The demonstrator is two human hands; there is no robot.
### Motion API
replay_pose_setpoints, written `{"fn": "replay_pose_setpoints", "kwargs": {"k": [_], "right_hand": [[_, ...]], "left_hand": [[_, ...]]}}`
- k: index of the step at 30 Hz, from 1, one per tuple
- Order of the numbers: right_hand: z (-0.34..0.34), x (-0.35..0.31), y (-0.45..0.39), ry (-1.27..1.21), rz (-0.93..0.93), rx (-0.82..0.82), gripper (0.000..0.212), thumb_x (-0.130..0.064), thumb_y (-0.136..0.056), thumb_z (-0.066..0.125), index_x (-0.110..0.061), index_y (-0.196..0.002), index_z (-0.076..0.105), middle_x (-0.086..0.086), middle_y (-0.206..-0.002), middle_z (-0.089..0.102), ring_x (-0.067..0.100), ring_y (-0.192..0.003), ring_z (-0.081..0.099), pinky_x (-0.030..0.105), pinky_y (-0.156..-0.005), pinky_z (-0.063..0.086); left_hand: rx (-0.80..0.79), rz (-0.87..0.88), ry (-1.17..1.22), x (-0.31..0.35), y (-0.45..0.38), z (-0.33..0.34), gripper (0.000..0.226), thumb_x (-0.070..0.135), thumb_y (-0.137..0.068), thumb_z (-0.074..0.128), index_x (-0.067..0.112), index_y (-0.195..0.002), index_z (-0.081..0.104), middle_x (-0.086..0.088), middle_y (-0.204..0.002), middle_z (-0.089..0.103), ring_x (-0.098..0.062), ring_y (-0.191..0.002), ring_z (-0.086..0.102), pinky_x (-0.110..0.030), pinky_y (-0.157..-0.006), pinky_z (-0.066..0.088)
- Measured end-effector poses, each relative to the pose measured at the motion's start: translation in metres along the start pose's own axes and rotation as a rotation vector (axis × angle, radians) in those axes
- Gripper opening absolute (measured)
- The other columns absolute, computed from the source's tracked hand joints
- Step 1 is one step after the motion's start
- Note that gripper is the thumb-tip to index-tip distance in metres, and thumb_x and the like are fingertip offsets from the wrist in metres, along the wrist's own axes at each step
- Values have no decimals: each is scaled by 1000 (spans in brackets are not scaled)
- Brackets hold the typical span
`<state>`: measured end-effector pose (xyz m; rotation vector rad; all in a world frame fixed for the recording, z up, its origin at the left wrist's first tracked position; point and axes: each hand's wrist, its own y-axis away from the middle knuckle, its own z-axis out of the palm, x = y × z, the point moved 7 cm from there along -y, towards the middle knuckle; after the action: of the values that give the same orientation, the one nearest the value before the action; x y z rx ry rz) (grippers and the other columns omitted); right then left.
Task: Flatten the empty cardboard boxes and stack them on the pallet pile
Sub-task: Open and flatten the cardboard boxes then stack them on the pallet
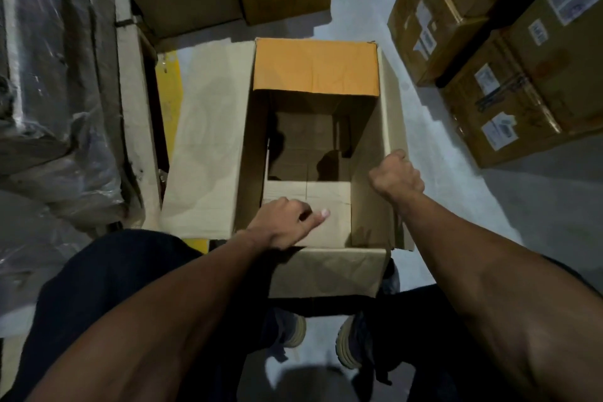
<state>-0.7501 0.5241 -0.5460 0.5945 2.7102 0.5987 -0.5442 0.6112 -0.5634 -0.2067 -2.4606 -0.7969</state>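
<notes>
A: While the open box (313, 153) is standing upright on the floor (456, 189) just in front of the person's shoes (350, 346), what is putting it at risk?

B: Item: one empty carton, still erect, bottom still closed. The left hand (284, 222) is gripping the near wall at its top edge, thumb lying inside, the other fingers not showing. The right hand (396, 178) is curling over the right wall's rim; whether it is truly clamping the card I cannot tell. Risk, as I am judging it: if the walls are pushed sideways while the bottom flaps are holding, the panels are likely buckling rather than folding on their creases. The carton may also be skidding toward the stacked boxes (509, 52) on the right.

A: And its condition?

B: Plain brown corrugated card, creased and soft-looking. The far flap (316, 67) is tilting inward over the opening and showing orange. The left flap (208, 153) is lying spread outward, touching the floor, over a yellow strip (169, 88). The near flap is hanging down outside. The interior is showing nothing but shadow and seams.

A: A pallet pile?

B: None that I am recognising for certain.
</notes>
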Motion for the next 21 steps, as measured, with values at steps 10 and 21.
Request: {"fn": "replay_pose_setpoints", "kwargs": {"k": [10,21], "right_hand": [[-23,-53,-81,-247,86,65,51,-23,-95,58,-6,-140,40,18,-136,51,37,-122,52,44,-93,47],[-21,-66,-82,-174,57,57,26,-18,-101,51,-9,-125,45,13,-114,62,27,-88,53,34,-70,38]], "left_hand": [[434,-467,1741,-19,-140,-85,36,34,-96,63,8,-121,59,-10,-119,59,-24,-107,61,-41,-105,47],[649,-352,1991,18,-169,-142,16,11,-96,60,7,-112,59,-15,-107,66,-27,-101,64,-46,-101,50]]}}
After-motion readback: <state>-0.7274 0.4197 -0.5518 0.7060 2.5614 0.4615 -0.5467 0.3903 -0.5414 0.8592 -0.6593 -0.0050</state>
